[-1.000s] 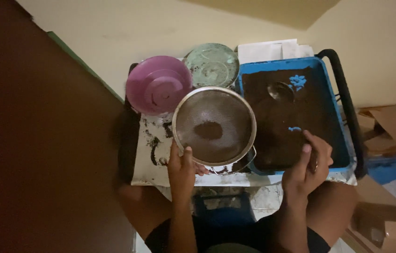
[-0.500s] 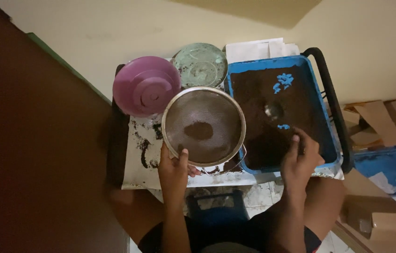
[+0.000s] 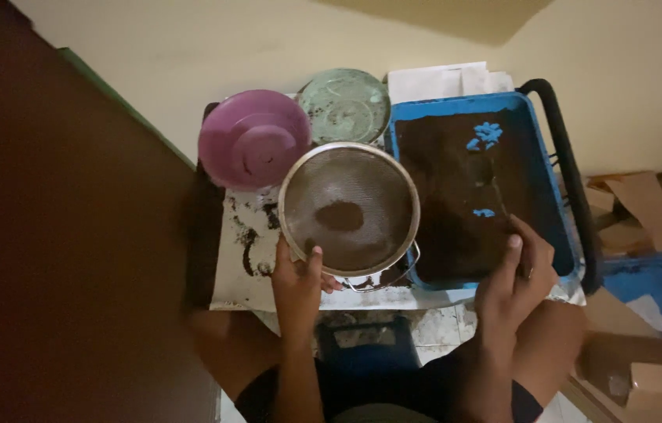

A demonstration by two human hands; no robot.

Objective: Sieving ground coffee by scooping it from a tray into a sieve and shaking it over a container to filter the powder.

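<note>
Here, in the head view, the left hand (image 3: 297,276) grips the near rim of a round metal sieve (image 3: 349,208), thumb on top and fingers curled under the edge, so it is clamped on the sieve. The sieve sits in the middle of the scene, over a small white table (image 3: 237,270) that is smeared with dark stains, and a small heap of dark brown powder (image 3: 339,215) lies in the middle of its mesh. A wire handle (image 3: 394,276) shows just under the near right edge of the sieve. To the right, touching the sieve's side, lies a blue tray (image 3: 550,215) filled with dark powder, with a few bare blue patches showing through on its far half. The right hand (image 3: 515,274) rests at the near edge of this tray, fingers closed together around a thin object that is mostly hidden; what it is cannot be told. On the far left stands a purple bowl (image 3: 253,139), and just beside it, farther back, a pale green plate (image 3: 344,104). Folded white paper (image 3: 444,80) lies beyond the tray. Cardboard pieces (image 3: 644,211) lie on the floor at the far right.
</note>
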